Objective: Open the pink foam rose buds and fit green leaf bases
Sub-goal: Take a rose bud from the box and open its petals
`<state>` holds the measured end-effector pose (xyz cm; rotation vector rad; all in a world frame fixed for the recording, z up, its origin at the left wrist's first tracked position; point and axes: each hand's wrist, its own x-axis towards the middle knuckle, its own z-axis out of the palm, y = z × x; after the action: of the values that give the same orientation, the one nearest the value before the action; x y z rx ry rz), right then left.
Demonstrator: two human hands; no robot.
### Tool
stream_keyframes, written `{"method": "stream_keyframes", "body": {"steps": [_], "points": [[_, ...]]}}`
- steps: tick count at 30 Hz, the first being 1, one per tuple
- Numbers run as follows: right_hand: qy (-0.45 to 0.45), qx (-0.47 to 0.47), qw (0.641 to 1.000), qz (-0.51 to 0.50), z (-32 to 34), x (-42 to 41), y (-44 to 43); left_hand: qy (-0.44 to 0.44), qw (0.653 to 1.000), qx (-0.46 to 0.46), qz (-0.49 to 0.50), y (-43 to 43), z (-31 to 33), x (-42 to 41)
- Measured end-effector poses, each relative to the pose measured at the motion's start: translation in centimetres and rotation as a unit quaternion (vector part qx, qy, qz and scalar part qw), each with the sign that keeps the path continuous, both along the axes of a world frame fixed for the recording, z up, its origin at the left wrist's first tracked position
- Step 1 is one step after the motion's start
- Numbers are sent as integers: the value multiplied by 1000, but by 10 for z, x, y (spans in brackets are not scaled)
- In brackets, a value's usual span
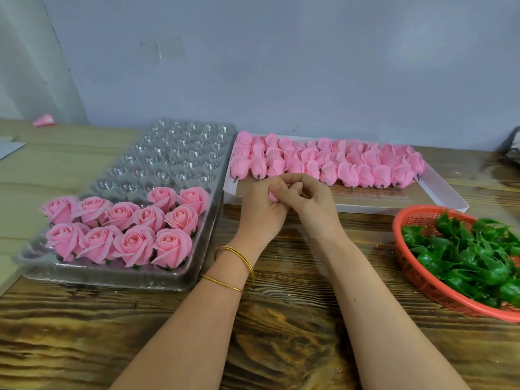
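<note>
One head-worn view looks forward and down from above the near side of the table [281, 333], facing the wall [281, 66] behind its far edge. It sits close. Both forearms enter from the bottom of the frame, and the left hand [260, 212] and right hand [312, 198], curled round a bud [272, 196], lie near its middle. The wide lens takes in most of the table's width. The tray [180, 153] toward the left edge and the box [439, 190] along the far edge show whole, while the basket [416, 280] at the right edge is cut by the frame. The far edge runs tilted, lower to the right.
</note>
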<state>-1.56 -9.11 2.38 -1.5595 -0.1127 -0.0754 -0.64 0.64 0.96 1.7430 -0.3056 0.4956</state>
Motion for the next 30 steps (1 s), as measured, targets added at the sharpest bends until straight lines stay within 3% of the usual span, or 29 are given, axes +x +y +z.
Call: {"method": "stream_keyframes", "body": {"steps": [14,21,26,30], "points": [[-15,3,1000,12,-5,3,-1,26,1000,11,13,0,0,0],[64,110,992,-3,-2,6,1,6,997,-45,58,1,1,5],[16,16,1000,5,-1,3,-1,18,994,-74,78,1,3,4],[-41,-51,997,36,-2,1,1,75,982,-172,23,1,2,5]]}}
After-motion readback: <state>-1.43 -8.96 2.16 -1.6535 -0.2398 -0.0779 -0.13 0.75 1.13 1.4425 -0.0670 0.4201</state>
